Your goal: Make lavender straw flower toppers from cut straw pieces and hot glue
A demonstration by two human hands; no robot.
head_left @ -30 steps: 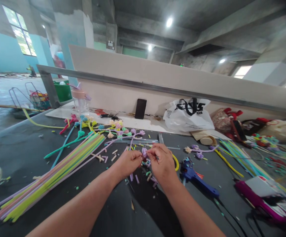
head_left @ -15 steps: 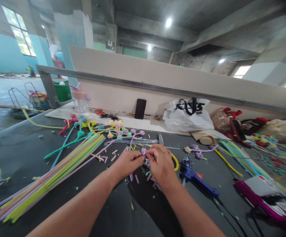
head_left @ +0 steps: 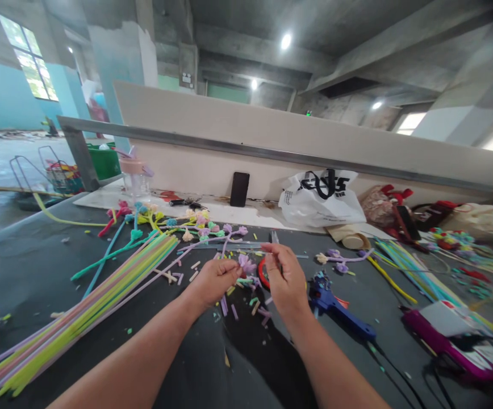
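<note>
Between the thumb and forefinger of my left hand (head_left: 217,279) is a small purple flower (head_left: 246,264) made of fuzzy pipe cleaner. My right hand (head_left: 287,279) is a little to the right of it, thumb and fingers apart, with nothing visible in them. Beside that hand a red curved loop (head_left: 263,275) shows; the rest of it is hidden, so I cannot tell its kind. Cut bits of pipe cleaner (head_left: 234,311) lie scattered beneath both hands.
A bundle of pipe cleaners (head_left: 101,307) lies left, finished flower stems (head_left: 204,230) behind. To the right are a blue glue gun (head_left: 344,312) with its cord, a purple flower stem (head_left: 342,260) and a magenta device (head_left: 446,341). A phone (head_left: 240,189) and white bag (head_left: 321,199) stand at the back.
My right hand has come off the purple flower and moved right, its fingers opening. The flower stays pinched in my left hand and shows more fully. The red loop has come into view.
</note>
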